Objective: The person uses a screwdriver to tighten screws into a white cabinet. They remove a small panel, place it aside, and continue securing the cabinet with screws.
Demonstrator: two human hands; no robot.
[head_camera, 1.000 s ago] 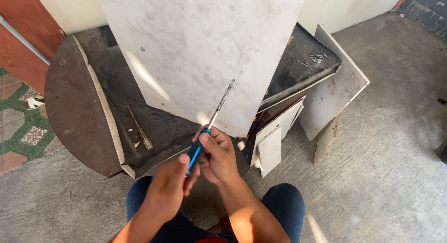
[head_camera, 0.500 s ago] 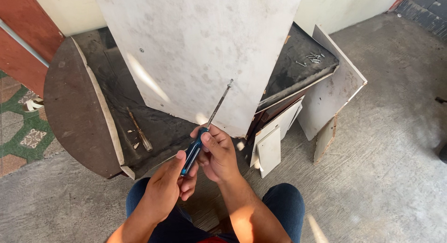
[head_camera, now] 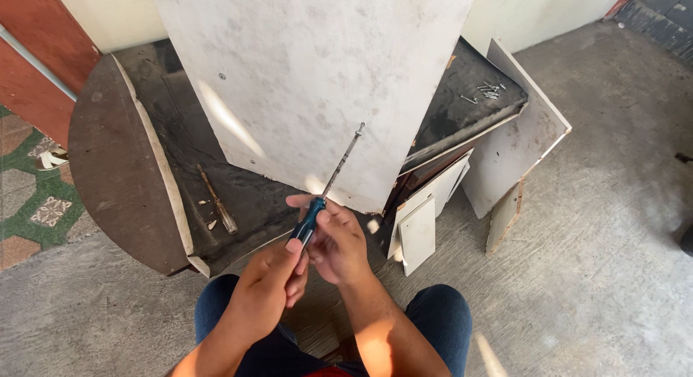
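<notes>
— while both hands are meeting over the lap, what is the person holding?

— a screwdriver (head_camera: pixel 328 185) with a blue handle. the right hand (head_camera: pixel 338 240) is closing around the handle from the right, fingers curling over it, and the left hand (head_camera: pixel 271 287) is pinching the lower end of the same handle from below, thumb pressing up against it. both grips are closing on the tool.

— where is the tool pointing?

— the metal shaft is slanting up and to the right, away from the body, and its tip is sitting in front of the pale speckled panel (head_camera: pixel 317 81) that is standing upright ahead of the knees. whether the tip is touching the panel, the picture is not showing.

— and around the person?

— the panel is resting on a dark board (head_camera: pixel 216 175) with a light edge, which is lying beside a round brown tabletop (head_camera: pixel 115 167) on the left. a second screwdriver (head_camera: pixel 219 201) with a pale handle is lying on that dark board, well left of the hands. a small heap of screws (head_camera: pixel 487 92) is lying on another dark board (head_camera: pixel 462 110) to the right, and white offcuts (head_camera: pixel 426 218) are leaning beneath it on the concrete floor (head_camera: pixel 599 276). the person's knees, in blue jeans (head_camera: pixel 440 319), are showing at the bottom.
</notes>
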